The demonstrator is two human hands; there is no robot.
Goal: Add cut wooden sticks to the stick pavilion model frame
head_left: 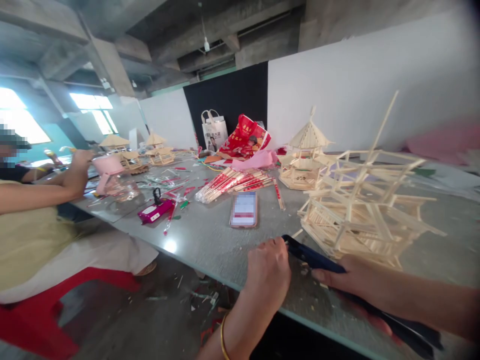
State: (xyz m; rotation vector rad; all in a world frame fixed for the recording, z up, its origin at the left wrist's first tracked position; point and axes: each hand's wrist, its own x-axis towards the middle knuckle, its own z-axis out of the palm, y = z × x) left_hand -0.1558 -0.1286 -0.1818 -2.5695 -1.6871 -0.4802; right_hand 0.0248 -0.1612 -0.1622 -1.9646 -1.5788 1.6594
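My left hand (268, 272) is curled in a fist at the near table edge, right at the tip of a long dark blue cutter (315, 259). What its fingers pinch is hidden. My right hand (347, 280) grips the dark cutter, whose handle runs back under my forearm. Small wood scraps lie between the two hands. Just beyond them stands a tall unfinished stick model (365, 205) made of pale chopsticks.
A phone (244, 210) lies face up mid-table, behind it a heap of red-wrapped chopsticks (232, 181). A finished stick pavilion (305, 155), red bag (245, 137) and magenta box (154, 210) stand further off. A seated person (41, 220) works at the left on a red chair.
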